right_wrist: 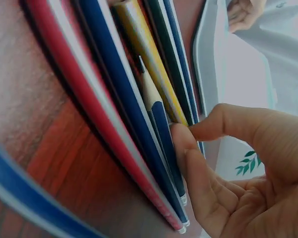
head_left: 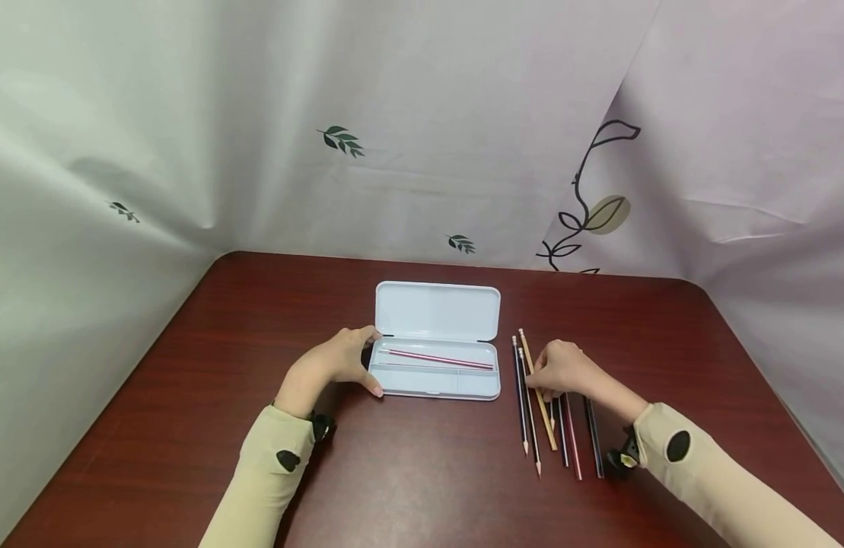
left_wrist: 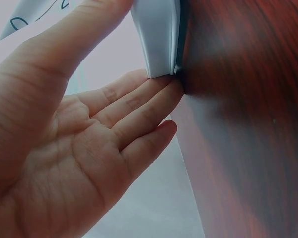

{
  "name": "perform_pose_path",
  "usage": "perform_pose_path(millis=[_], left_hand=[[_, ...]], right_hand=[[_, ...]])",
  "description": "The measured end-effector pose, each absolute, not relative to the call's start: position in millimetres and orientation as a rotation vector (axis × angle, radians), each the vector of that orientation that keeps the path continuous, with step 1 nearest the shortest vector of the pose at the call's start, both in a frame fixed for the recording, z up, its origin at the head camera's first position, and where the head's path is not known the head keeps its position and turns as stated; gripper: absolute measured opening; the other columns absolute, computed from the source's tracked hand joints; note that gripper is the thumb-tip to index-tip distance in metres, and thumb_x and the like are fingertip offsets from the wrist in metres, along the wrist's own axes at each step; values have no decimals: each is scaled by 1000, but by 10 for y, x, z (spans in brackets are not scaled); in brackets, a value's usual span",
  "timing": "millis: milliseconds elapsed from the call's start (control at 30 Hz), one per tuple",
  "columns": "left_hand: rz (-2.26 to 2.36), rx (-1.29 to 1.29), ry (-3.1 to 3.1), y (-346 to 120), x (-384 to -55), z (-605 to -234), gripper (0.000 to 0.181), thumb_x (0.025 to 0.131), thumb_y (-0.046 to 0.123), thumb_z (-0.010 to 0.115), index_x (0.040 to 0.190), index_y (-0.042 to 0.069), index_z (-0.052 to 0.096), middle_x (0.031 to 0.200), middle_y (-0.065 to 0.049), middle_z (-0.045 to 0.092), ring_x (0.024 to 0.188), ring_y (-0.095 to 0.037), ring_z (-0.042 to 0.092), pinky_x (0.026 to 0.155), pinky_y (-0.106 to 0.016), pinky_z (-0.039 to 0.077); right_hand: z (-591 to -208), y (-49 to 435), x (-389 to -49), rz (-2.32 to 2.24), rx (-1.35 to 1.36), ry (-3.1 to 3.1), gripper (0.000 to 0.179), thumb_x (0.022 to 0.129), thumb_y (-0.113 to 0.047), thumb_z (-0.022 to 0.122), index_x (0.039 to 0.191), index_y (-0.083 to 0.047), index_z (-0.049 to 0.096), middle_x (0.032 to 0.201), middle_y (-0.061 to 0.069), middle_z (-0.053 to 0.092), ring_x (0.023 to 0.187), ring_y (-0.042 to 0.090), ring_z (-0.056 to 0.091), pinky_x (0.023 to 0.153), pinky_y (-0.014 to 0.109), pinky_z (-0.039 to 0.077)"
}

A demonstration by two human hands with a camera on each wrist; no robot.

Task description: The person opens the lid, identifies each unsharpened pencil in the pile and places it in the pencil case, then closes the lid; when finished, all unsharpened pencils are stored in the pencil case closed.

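A white pencil case (head_left: 438, 394) lies with its lid folded back on the table. Inside its rear compartment is a red-and-white striped pencil (head_left: 438, 358). My left hand (head_left: 339, 358) holds the case's left end, thumb at the near corner and fingers at the rear; its fingertips meet the case edge in the left wrist view. Right of the case, my right hand (head_left: 562, 369) pinches a yellow pencil (right_wrist: 149, 52) between thumb and forefinger, low among the others. A dark blue pencil (right_wrist: 162, 129) with a sharpened tip lies right beside those fingertips.
Two dark pencils (head_left: 520, 399) lie left of the yellow one. Right of it lie a red pencil (head_left: 573, 449) with a silver stripe, a blue pencil (head_left: 564, 441) and another dark pencil (head_left: 594, 445). A pale curtain (head_left: 422, 152) hangs behind the brown table (head_left: 422, 472).
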State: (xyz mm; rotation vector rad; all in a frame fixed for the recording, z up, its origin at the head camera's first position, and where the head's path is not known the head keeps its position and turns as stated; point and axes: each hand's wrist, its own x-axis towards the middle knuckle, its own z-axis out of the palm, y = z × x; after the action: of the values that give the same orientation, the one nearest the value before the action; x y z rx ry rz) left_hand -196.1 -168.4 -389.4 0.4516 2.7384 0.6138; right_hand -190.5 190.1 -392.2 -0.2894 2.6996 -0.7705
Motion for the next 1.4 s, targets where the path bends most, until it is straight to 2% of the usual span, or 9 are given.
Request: perform_pose_path(millis=[100,300,500,667,833,1167,1400], left_hand=[[611,447,2736,-1676,-1957,-3888,85,52,35,91,121,3,52,124,-17,58,116,-29,52,95,-43,43],[606,452,2740,-1677,-1960,-3898,85,52,36,91,120,4,53,123,-16,58,115,-28,53,95,-43,43],[603,441,2744,-1692,-1962,-3896,85,52,36,91,121,4,52,124,-16,58,116,-28,52,95,-43,43],[603,404,2733,-1693,-1954,-3883,86,52,36,91,122,5,52,126,-16,56,117,-29,50,95,-44,42],[611,393,2730,-1683,-1947,-3871,85,53,36,91,123,6,52,126,-15,56,117,-28,50,95,-44,42],[611,405,2739,-1677,-1941,-3860,84,51,36,91,120,7,53,124,-15,57,117,-29,49,96,-44,42],[604,444,2752,-1693,-1960,-3890,83,50,36,91,118,5,54,123,-14,59,116,-29,51,95,-44,42]], right_hand=[[-3867,1922,-1948,-801,-265,2689,20,78,-17,68,63,-5,62,49,1,60,47,16,61,48,28,51],[-3726,1957,-2119,-984,-264,2723,17,80,-18,65,85,-3,61,61,2,65,58,20,65,55,30,52],[-3678,1823,-2277,-1255,-459,2760,16,80,-10,62,94,-6,57,71,3,69,66,27,67,52,27,48],[-3712,1637,-2352,-1376,-734,2804,17,80,-3,62,95,-5,56,78,6,69,71,20,67,59,23,51],[-3763,1477,-2394,-1246,-976,2821,18,80,-3,63,97,-7,55,83,5,68,75,13,65,64,26,53],[-3820,1225,-2429,-936,-1154,2724,22,76,-6,67,97,-11,61,79,-5,64,74,6,60,62,22,51],[-3895,1005,-2407,-608,-1297,2727,17,79,-12,65,96,-14,69,80,-7,67,74,3,61,67,23,49]])
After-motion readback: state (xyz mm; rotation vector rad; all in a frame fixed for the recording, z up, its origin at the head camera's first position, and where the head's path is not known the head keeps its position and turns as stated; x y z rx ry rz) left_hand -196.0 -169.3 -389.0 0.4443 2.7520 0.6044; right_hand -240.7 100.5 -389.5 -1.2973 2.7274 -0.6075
